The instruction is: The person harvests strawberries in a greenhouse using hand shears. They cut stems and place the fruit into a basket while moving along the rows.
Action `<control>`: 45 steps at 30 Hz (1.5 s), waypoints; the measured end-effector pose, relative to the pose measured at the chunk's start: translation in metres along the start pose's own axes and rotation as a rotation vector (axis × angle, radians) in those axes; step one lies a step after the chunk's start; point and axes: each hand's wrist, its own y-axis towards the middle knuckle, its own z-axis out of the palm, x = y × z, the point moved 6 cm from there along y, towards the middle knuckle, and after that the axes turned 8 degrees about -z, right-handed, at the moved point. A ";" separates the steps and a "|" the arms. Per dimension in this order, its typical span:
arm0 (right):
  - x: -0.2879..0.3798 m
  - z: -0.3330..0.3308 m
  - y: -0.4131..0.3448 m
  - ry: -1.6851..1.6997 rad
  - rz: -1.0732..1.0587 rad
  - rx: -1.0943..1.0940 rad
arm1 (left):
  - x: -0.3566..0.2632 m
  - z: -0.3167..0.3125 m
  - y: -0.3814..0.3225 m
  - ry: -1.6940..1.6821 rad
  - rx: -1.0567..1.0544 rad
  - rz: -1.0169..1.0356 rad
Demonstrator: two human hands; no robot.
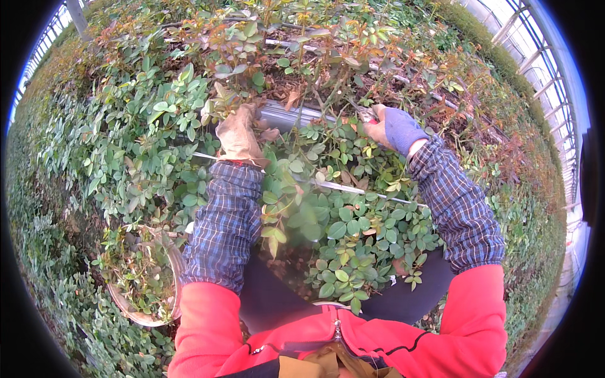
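Observation:
My left hand (240, 134), in a tan work glove, reaches into the leafy plants beside reddish-green leaves (223, 97). Its fingers are partly hidden, so what they hold cannot be made out. My right hand (397, 127) wears a purple-blue knit glove and grips pruning shears (364, 113), whose blades point up and left among thorny rose stems (339, 90). Between the two hands runs a grey ridged strip (293, 115), partly covered by leaves. Green rose foliage (359, 227) spreads below the hands, over my dark trousers (279, 295).
A round container (177, 269) full of cut leafy stems stands at lower left. A thin white line (347, 188) crosses the foliage under my forearms. Farther off, a pale pipe (397, 76) runs through the bed. The greenhouse frame (543, 56) curves along the right.

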 end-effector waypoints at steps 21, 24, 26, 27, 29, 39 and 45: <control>0.150 0.066 0.013 1.224 -0.232 0.112 | -0.025 -0.072 0.016 -0.263 -0.288 -0.012; 0.160 0.074 0.037 1.201 -0.275 0.085 | -0.024 -0.063 0.016 -0.250 -0.272 0.013; 0.160 0.083 0.040 1.199 -0.218 0.154 | -0.024 -0.057 0.019 -0.160 -0.291 0.002; 0.164 0.087 0.040 1.243 -0.258 0.172 | -0.024 -0.052 0.020 -0.122 -0.302 -0.003; 0.174 0.096 0.042 1.331 -0.341 0.208 | -0.025 -0.056 0.026 -0.103 -0.379 0.040; 0.217 0.139 0.055 1.886 0.112 0.558 | -0.052 -0.075 0.059 0.362 -0.276 0.028; 0.226 0.154 0.058 2.198 0.083 0.620 | -0.044 -0.163 0.078 -0.276 -0.556 -0.135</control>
